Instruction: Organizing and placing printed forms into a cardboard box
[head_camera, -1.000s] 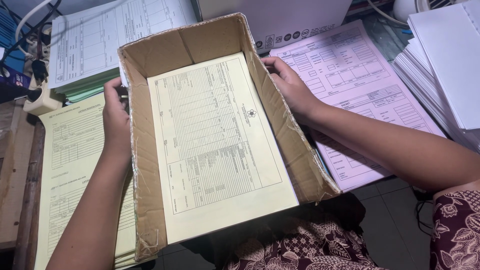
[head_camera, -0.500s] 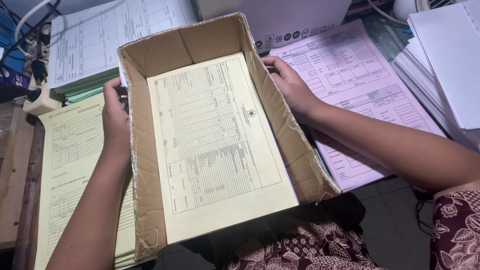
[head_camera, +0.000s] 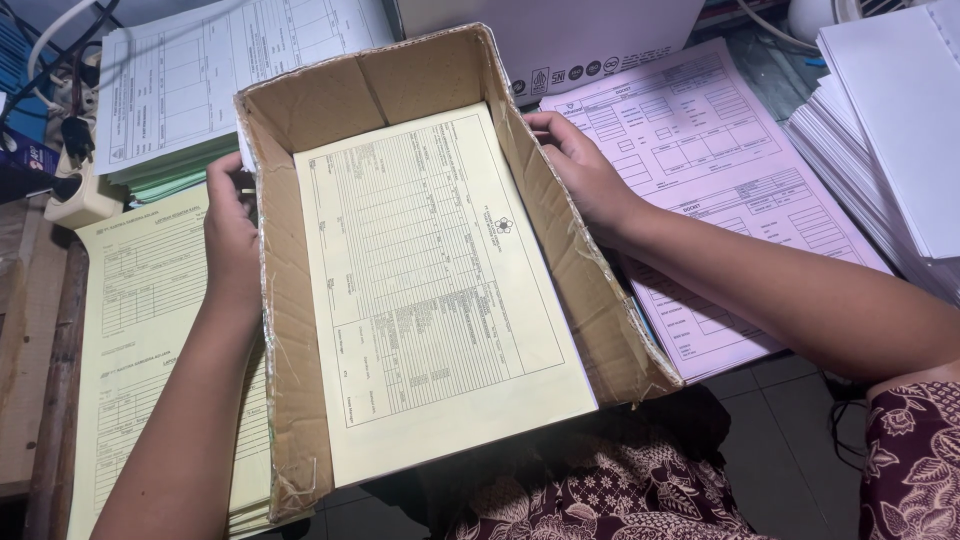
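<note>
Over the lap, a box (head_camera: 300, 330) full of yellow forms (head_camera: 430, 290) sits gripped from both sides.

Left hand (head_camera: 232, 235) is wrapped onto the left wall, right hand (head_camera: 580, 170) clamps the right wall near the far corner, fingers closed on cardboard. The near end has no wall, so the forms stick out past it (easy to lose them there). I'd say keep the box level or tipped slightly away, and squeeze gently since the walls look soft and creased. Pink forms (head_camera: 720, 160) lie to the right, a yellow stack (head_camera: 140, 330) to the left.
</note>
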